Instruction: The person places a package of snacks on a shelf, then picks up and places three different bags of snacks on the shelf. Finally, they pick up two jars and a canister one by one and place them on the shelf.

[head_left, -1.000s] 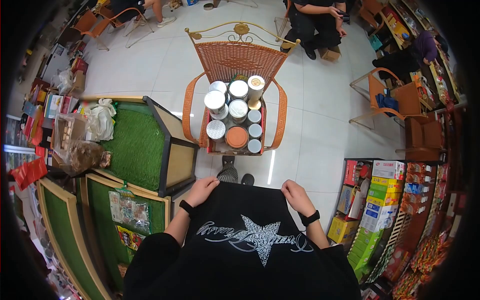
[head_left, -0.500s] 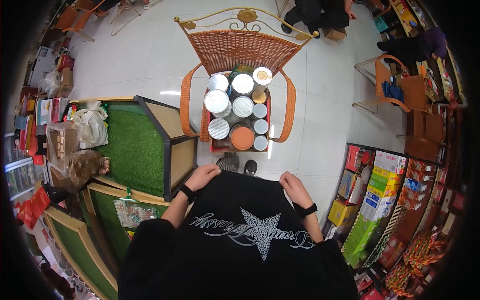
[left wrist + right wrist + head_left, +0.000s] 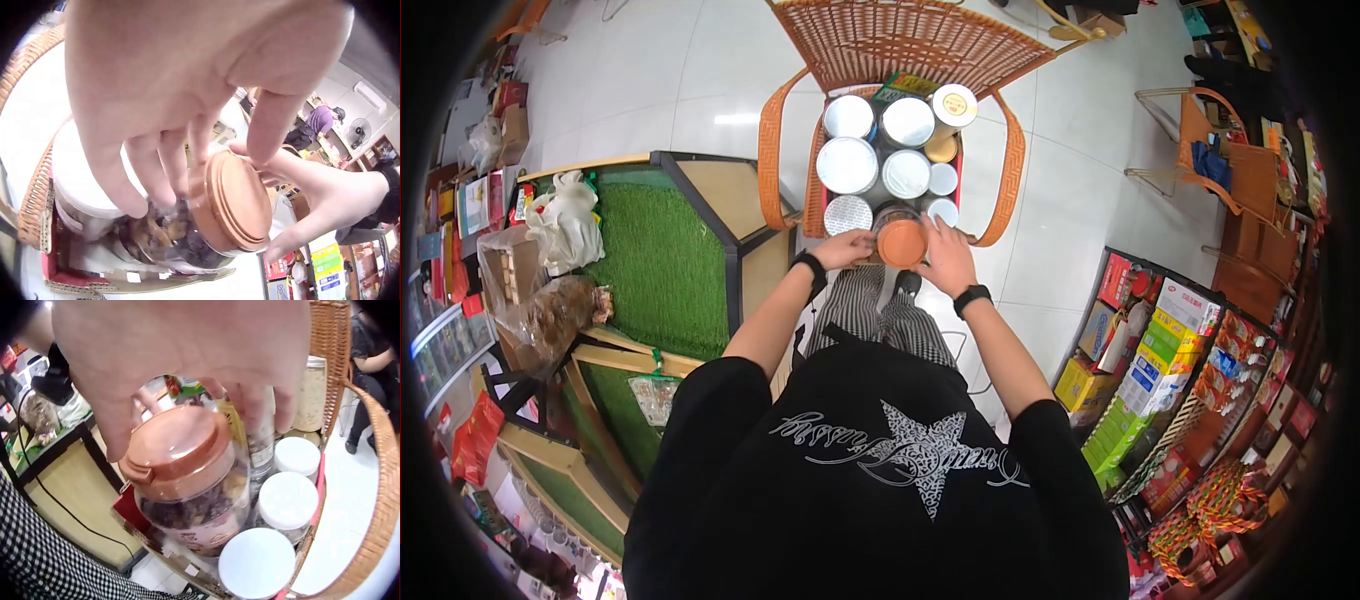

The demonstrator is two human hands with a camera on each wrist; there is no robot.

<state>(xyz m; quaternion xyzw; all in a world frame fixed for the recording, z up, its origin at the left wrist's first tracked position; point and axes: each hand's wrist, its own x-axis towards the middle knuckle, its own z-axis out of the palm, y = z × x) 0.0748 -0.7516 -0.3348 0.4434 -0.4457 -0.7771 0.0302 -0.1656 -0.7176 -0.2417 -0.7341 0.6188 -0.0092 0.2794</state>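
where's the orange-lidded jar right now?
Head view: the orange-lidded jar is just above centre, between the left hand and right hand, at the near side of the woven chair; a printed white lid is up and left.

The jar lid [image 3: 902, 243] is orange, the trousers [image 3: 37, 550] black-and-white checked, the turf [image 3: 650, 270] green.

You are viewing: one orange-lidded jar [image 3: 902, 242]; three small white-lidded jars [image 3: 287, 500]; five larger pale lids [image 3: 847, 165]; two bare hands [image 3: 949, 262]; two black wristbands [image 3: 973, 294].
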